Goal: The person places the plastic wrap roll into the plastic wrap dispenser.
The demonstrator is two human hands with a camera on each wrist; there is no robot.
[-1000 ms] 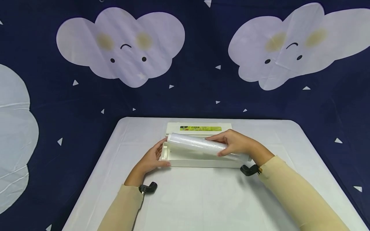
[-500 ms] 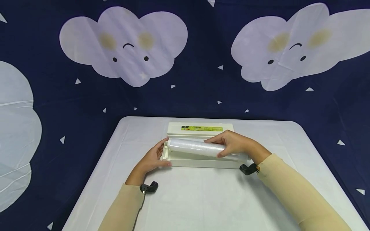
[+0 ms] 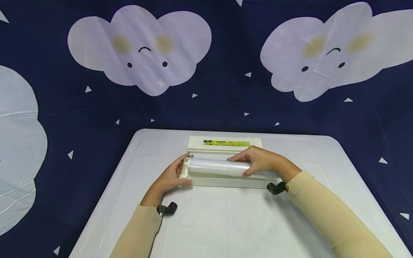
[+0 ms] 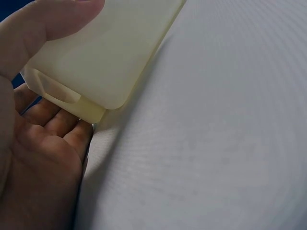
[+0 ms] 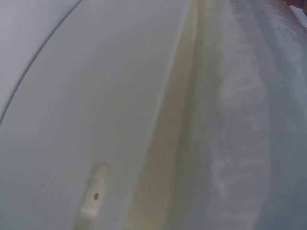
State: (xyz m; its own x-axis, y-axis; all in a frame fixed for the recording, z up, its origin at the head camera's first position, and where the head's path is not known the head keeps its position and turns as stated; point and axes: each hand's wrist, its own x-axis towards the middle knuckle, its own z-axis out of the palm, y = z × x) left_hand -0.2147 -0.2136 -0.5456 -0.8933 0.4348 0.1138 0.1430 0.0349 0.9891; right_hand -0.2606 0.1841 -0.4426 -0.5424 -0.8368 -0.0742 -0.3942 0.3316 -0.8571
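A roll of cling film lies lengthwise in the long cream box, its left end close to the box's left end wall. My right hand grips the roll from above near its right end, thumb in front and fingers behind. At the box's left end my left hand holds it, with the thumb on the front wall and the fingers round the end. The left wrist view has the thumb lying against the box wall. Close up in the right wrist view, the film roll runs along behind the front wall.
Behind the box its lid lies folded back, bearing a yellow-green label. All of this is on a table with a white cover. A dark blue cloth with cloud prints hangs behind the table.
The roll's left end has come down from above the box's back edge into the box, held by my right hand. My left hand has stayed at the box's left end.
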